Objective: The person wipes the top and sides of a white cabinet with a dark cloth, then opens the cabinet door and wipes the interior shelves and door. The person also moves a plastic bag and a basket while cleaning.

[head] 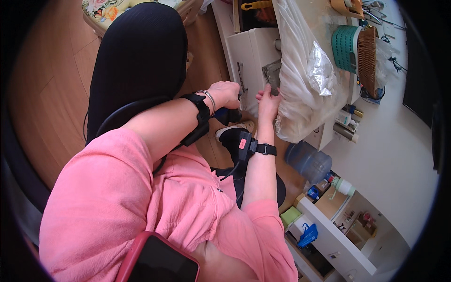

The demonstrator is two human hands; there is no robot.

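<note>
My left hand [225,94], with a silver bangle and black strap at the wrist, is curled into a fist. A dark tip [240,95] shows at its fingers. Just under the fist is a dark blue and black object [228,115], mostly hidden; its kind is unclear. My right hand [268,104] is at the edge of a translucent plastic cover [296,81], its thumb against a grey, crinkled-looking flat piece [271,72]. Whether its fingers grip this is unclear. Clear plastic film [249,105] hangs between the hands, in front of a white cabinet [243,53].
A teal basket [342,47] and a wicker basket [367,60] stand on the covered top. On the floor lies a blue water bottle [308,161] with a pump. My foot in a light shoe [235,129] is below my hands. A floral seat [105,14] is at upper left.
</note>
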